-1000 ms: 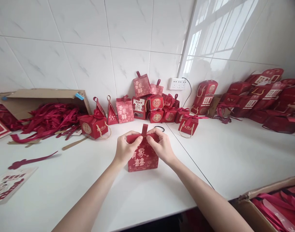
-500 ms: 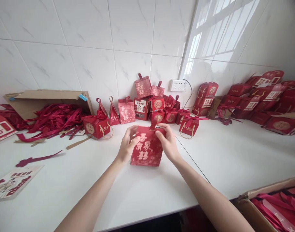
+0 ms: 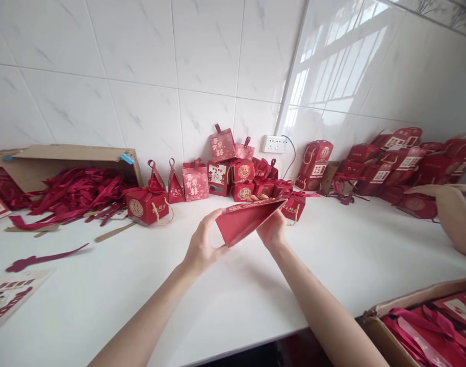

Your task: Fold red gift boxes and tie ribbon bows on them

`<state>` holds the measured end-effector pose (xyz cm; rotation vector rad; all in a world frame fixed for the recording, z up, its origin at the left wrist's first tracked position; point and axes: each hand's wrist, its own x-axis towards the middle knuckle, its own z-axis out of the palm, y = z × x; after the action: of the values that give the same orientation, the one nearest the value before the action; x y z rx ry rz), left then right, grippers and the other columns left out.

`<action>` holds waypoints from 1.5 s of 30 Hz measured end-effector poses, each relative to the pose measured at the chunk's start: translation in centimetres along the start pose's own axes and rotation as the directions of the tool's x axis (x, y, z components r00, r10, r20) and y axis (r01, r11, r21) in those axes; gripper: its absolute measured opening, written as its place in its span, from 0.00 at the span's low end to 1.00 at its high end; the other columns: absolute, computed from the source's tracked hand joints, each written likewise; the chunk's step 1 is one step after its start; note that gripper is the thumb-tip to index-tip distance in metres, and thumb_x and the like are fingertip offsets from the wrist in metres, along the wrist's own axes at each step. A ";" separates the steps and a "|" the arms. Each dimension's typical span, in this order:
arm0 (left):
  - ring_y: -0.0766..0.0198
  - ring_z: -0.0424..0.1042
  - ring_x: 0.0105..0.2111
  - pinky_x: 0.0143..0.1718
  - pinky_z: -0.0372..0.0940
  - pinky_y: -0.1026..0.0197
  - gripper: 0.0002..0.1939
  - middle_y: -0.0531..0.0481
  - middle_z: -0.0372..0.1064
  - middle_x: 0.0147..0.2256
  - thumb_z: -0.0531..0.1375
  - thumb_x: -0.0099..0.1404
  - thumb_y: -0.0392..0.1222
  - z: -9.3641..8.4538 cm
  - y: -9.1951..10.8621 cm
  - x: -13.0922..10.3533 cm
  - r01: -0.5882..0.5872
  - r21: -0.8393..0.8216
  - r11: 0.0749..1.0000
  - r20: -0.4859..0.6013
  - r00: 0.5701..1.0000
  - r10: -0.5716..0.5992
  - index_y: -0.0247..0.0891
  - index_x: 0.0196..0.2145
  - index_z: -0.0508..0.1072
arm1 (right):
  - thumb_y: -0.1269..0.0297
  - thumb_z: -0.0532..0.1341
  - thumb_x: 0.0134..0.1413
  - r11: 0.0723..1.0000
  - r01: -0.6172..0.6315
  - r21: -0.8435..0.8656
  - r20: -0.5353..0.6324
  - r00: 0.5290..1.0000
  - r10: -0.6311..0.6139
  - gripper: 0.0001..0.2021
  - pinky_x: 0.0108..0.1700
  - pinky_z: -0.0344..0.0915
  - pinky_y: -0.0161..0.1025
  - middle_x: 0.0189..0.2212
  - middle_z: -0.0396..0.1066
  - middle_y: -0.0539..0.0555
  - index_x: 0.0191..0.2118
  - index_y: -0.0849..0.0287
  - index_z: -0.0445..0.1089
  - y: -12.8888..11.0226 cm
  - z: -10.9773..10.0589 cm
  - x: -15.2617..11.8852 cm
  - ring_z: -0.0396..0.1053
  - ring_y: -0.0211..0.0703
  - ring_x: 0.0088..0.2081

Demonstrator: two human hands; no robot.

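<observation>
Between my hands, above the white table, is a red paper gift box (image 3: 244, 223), tilted so that a plain red triangular side faces me. My left hand (image 3: 203, 239) grips its left edge, thumb below and fingers along the far side. At the right end, my right hand (image 3: 273, 227) is closed round the box, its fingers partly hidden behind it. Just beyond the box stand several finished red gift boxes, among them a printed box with a loop (image 3: 196, 182) and a cube box with a gold rope handle (image 3: 147, 205).
A cardboard box (image 3: 76, 153) spilling red ribbons (image 3: 80, 191) lies at the left. Another open carton (image 3: 382, 306) of ribbons is at the lower right. Stacked red boxes (image 3: 393, 163) line the wall at right, near another person's hand (image 3: 452, 214). A printed card (image 3: 17, 293) lies front left.
My hands have turned the gift box from its printed front facing me to its triangular side, lifting it off the table. Another person's hand has come further into view at the right.
</observation>
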<state>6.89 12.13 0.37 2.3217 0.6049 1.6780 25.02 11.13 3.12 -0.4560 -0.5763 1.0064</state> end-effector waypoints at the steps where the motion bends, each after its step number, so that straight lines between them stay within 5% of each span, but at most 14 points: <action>1: 0.54 0.65 0.55 0.54 0.64 0.52 0.34 0.41 0.64 0.54 0.65 0.55 0.42 -0.1 -0.1 0.0 -0.060 0.021 0.998 -0.002 0.998 0.060 0.43 0.57 0.55 | 0.59 0.61 0.43 1.000 -0.018 -0.004 0.012 1.000 0.018 0.09 0.45 0.67 0.43 0.35 0.76 0.52 0.33 0.55 0.68 0.1 0.0 0.0 0.72 0.46 0.43; 3: 0.53 0.66 0.54 0.54 0.64 0.51 0.34 0.41 0.65 0.53 0.66 0.55 0.44 -0.1 -0.2 0.0 -0.059 0.018 0.998 -0.012 0.998 0.059 0.43 0.56 0.56 | 0.59 0.62 0.43 0.999 -0.022 -0.027 0.022 0.999 0.023 0.09 0.45 0.67 0.43 0.34 0.76 0.51 0.33 0.54 0.68 0.2 0.0 0.1 0.72 0.46 0.42; 5: 0.53 0.69 0.50 0.50 0.67 0.52 0.37 0.41 0.66 0.51 0.68 0.51 0.48 0.0 0.0 0.2 0.096 -0.074 0.993 -0.028 0.995 -0.099 0.42 0.55 0.58 | 0.57 0.63 0.45 0.996 -0.034 -0.084 -0.009 0.999 0.033 0.09 0.40 0.68 0.40 0.30 0.75 0.48 0.32 0.54 0.68 0.3 -0.1 0.2 0.73 0.43 0.37; 9: 0.56 0.74 0.39 0.37 0.71 0.57 0.34 0.44 0.71 0.42 0.65 0.52 0.56 0.0 0.8 0.9 0.434 -0.421 0.797 0.043 0.887 -0.460 0.39 0.52 0.63 | 0.55 0.63 0.47 0.933 -0.288 -0.217 -0.115 0.957 0.268 0.10 0.28 0.66 0.36 0.24 0.72 0.48 0.28 0.57 0.68 0.7 -0.4 0.0 0.69 0.40 0.25; 13: 0.58 0.74 0.37 0.35 0.71 0.60 0.22 0.45 0.73 0.39 0.65 0.54 0.53 -0.2 1.5 1.6 0.487 -0.525 0.698 0.093 0.848 -0.522 0.36 0.41 0.69 | 0.60 0.62 0.45 0.848 -0.428 -0.314 -0.058 0.900 0.433 0.09 0.22 0.61 0.34 0.18 0.69 0.48 0.23 0.58 0.65 1.0 -0.4 -0.3 0.65 0.38 0.20; 18: 0.60 0.74 0.35 0.31 0.71 0.60 0.21 0.47 0.71 0.37 0.65 0.53 0.52 0.1 1.3 1.7 0.536 -0.607 0.587 0.086 0.779 -0.622 0.36 0.37 0.66 | 0.54 0.59 0.45 0.908 -0.343 -0.241 -0.044 0.938 0.343 0.11 0.26 0.66 0.39 0.23 0.72 0.51 0.27 0.58 0.67 1.0 0.3 -0.6 0.69 0.43 0.24; 23: 0.60 0.74 0.36 0.38 0.71 0.55 0.27 0.47 0.70 0.41 0.66 0.51 0.48 0.3 0.7 0.9 0.553 -0.535 0.639 0.184 0.814 -0.551 0.38 0.46 0.62 | 0.49 0.62 0.43 0.980 -0.095 -0.176 0.005 0.995 0.097 0.16 0.34 0.70 0.44 0.31 0.75 0.53 0.34 0.56 0.68 -0.2 0.9 -1.0 0.73 0.50 0.34; 26: 0.55 0.74 0.41 0.41 0.69 0.53 0.41 0.44 0.70 0.45 0.67 0.49 0.41 0.5 0.2 0.0 0.571 -0.346 0.745 0.298 0.820 -0.489 0.42 0.57 0.53 | 0.46 0.65 0.40 0.965 -0.017 -0.263 0.036 0.999 0.028 0.18 0.30 0.68 0.43 0.25 0.72 0.51 0.30 0.56 0.68 -1.1 0.5 -1.1 0.70 0.47 0.27; 30: 0.48 0.72 0.45 0.37 0.71 0.54 0.41 0.43 0.70 0.49 0.66 0.49 0.39 0.6 -0.1 -0.9 0.575 -0.245 0.780 0.404 0.792 -0.457 0.44 0.58 0.54 | 0.49 0.67 0.40 0.925 0.102 -0.365 0.169 0.985 -0.041 0.16 0.27 0.63 0.38 0.22 0.69 0.48 0.26 0.57 0.70 -1.4 -0.2 -1.2 0.65 0.40 0.23; 41: 0.49 0.75 0.39 0.30 0.71 0.58 0.29 0.50 0.75 0.43 0.67 0.49 0.39 0.1 -0.4 -0.9 0.539 -0.314 0.781 0.350 0.831 -0.433 0.45 0.50 0.67 | 0.47 0.68 0.39 0.910 0.102 -0.401 0.229 0.973 -0.008 0.18 0.26 0.61 0.38 0.23 0.69 0.50 0.26 0.57 0.72 -1.4 0.2 -1.7 0.64 0.40 0.23; 45: 0.48 0.74 0.41 0.33 0.72 0.55 0.32 0.48 0.75 0.43 0.67 0.49 0.42 0.2 -0.2 -0.6 0.559 -0.289 0.777 0.336 0.820 -0.464 0.46 0.53 0.65 | 0.46 0.67 0.40 0.918 0.025 -0.395 0.123 0.992 0.026 0.18 0.27 0.63 0.38 0.23 0.70 0.50 0.25 0.58 0.69 -1.2 0.4 -1.5 0.66 0.42 0.24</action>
<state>6.86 12.08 -0.33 1.8218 0.7124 1.1096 24.92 9.24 3.84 -0.7549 -0.9020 0.9234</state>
